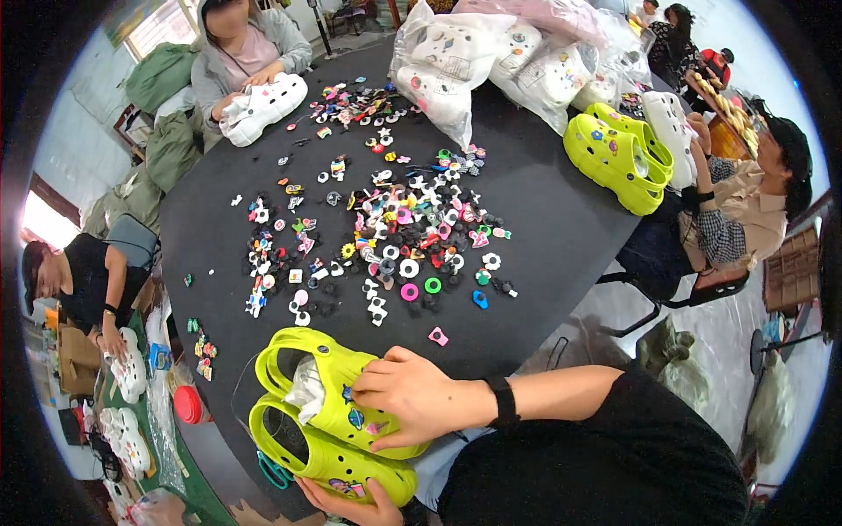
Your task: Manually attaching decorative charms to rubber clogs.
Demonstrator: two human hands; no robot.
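Two lime-green clogs lie side by side at the front of the black table. The farther clog (331, 368) has crumpled white stuffing (306, 391) in its opening and several small charms on its upper. My right hand (421, 396) lies over its toe, fingers bent against the upper beside the charms; whatever is under the fingertips is hidden. On the nearer clog (329, 451) a cluster of charms (346, 486) shows near the toe. My left hand (355, 507) holds this clog from its near side, thumb and fingers against it, partly cut off by the lower edge.
Loose charms (412, 215) are heaped mid-table. Bagged white clogs (456, 61) stand at the back, another lime-green pair (614, 158) at the right. Teal-handled scissors (274, 471) and a red lid (187, 404) are at the left. Co-workers handle white clogs (263, 110) around the table.
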